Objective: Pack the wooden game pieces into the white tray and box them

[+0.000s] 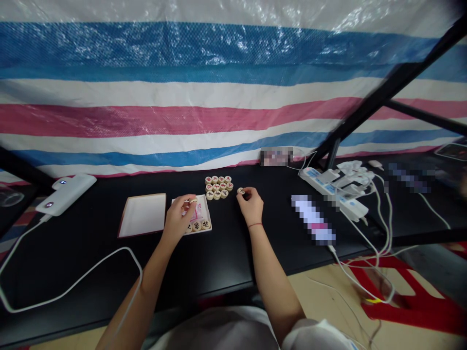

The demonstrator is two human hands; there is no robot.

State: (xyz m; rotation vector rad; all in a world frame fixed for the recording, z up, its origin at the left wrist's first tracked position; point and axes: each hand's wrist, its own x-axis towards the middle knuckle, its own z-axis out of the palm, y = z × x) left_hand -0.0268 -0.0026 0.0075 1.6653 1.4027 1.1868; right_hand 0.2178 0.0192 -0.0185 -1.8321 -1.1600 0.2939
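My right hand (251, 204) is closed on a round Chinese chess piece (241, 191) with a black character, just right of the laid-out pieces. Over the white box (209, 214) my left hand (180, 214) pinches another pale chess piece (193, 200) between its fingertips. Inside the box lie a pink and white packet (197, 212) and a few black-marked pieces (197, 226) along the near side. Beyond the box, several chess pieces (216, 186) stand in rows, red characters in the back rows and black in the front one.
A box lid (143, 215) lies inside-up on the black table (219, 265), left of the box. A white device (67, 194) with a cable is at far left. To the right are a blurred-out phone (313, 219) and a power strip (350, 199) with tangled cables. Striped sheeting (182, 121) hangs behind.
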